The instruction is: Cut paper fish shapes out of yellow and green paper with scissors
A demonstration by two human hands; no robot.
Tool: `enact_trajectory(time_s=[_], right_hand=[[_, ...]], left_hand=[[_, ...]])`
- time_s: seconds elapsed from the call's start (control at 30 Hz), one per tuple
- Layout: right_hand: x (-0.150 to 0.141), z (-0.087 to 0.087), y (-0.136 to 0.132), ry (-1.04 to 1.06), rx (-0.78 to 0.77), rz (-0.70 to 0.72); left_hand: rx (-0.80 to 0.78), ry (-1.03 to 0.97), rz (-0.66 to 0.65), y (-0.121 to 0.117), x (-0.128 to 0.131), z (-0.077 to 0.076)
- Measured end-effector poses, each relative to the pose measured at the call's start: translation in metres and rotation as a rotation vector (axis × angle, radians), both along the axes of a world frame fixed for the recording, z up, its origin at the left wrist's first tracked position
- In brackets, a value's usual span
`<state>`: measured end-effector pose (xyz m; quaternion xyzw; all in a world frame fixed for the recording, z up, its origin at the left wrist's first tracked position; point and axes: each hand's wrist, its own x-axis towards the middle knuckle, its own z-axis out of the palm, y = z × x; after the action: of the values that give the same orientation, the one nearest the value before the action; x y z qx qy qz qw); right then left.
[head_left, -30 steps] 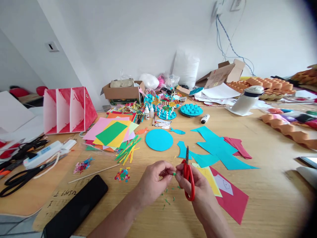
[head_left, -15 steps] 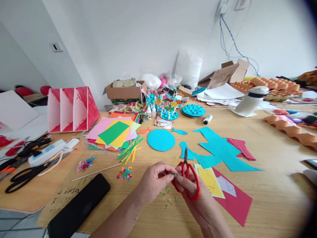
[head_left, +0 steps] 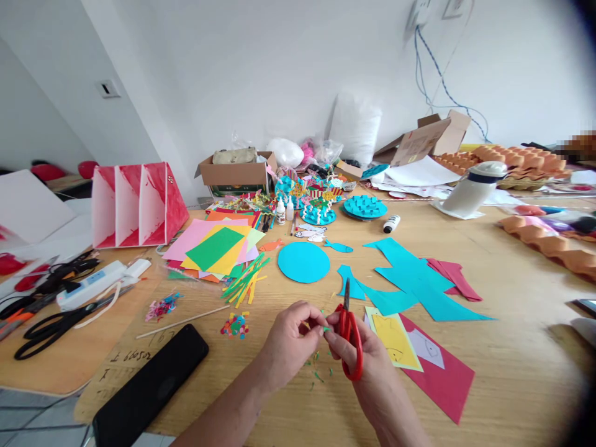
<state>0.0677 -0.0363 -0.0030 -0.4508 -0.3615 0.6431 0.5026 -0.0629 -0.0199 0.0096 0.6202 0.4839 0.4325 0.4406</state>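
A person's two bare hands meet above a wooden counter [head_left: 521, 372], seen at close range. The left hand [head_left: 291, 340] has thumb and forefinger pinched together, its grip clamped on a tiny green scrap [head_left: 326, 329]. The right hand [head_left: 367, 355] wraps its grip around red-handled scissors [head_left: 358, 351], blades together and pointing away, while its thumb tip reaches to the same green scrap, which sits between the two hands.

Below them, small green clippings [head_left: 318, 376] dot the wood. A dark phone [head_left: 151, 385] lies to the left; to the right, a yellow card [head_left: 397, 343] marked with a drawing overlaps a red sheet [head_left: 442, 391]. Just beyond the left hand rests a heap of colored dots [head_left: 235, 325], near a thin stick [head_left: 184, 321].

Farther in, a blue paper circle [head_left: 303, 262] lies between green and yellow strips [head_left: 246, 279] and large blue offcuts [head_left: 410, 273]. An orange paper fish [head_left: 271, 246] and a blue one flank the circle's far edge. Behind stand white bottles [head_left: 280, 213], and near the wall, a cardboard box [head_left: 235, 175].
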Motion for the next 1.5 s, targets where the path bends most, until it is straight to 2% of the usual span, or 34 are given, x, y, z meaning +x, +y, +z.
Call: enact_trajectory(time_s=[0.1, 0.3, 0.47, 0.57, 0.67, 0.73, 0.8, 1.0, 1.17, 1.5], right_hand=[[-0.001, 0.002, -0.001, 0.004, -0.008, 0.003], [-0.005, 0.006, -0.001, 0.149, -0.036, 0.027], [-0.007, 0.006, -0.001, 0.205, -0.036, 0.023], [-0.006, 0.006, -0.001, 0.117, -0.003, -0.022], [-0.005, 0.007, -0.001, -0.056, 0.07, -0.094], [-0.005, 0.007, -0.002, -0.168, 0.137, -0.109], [-0.007, 0.007, -0.003, -0.237, 0.199, -0.096], [-0.009, 0.007, -0.003, -0.373, 0.258, -0.114], [-0.005, 0.004, 0.0, -0.405, 0.276, -0.064], [-0.005, 0.004, 0.003, -0.466, 0.326, -0.088]], left_hand=[[0.133, 0.082, 0.034, -0.001, -0.002, 0.003], [0.552, 0.266, 0.012, -0.005, -0.007, 0.003], [0.688, 0.322, -0.029, -0.008, -0.008, -0.001], [0.599, 0.266, -0.012, -0.009, -0.008, 0.0], [0.292, 0.185, 0.006, -0.01, -0.01, 0.003], [0.127, 0.152, -0.049, -0.011, -0.011, 0.006], [0.07, 0.144, -0.106, -0.011, -0.01, 0.007], [0.191, 0.27, -0.039, -0.01, -0.007, 0.005], [0.287, 0.351, -0.053, -0.011, -0.008, 0.001], [0.29, 0.348, -0.038, -0.012, -0.006, 0.003]])
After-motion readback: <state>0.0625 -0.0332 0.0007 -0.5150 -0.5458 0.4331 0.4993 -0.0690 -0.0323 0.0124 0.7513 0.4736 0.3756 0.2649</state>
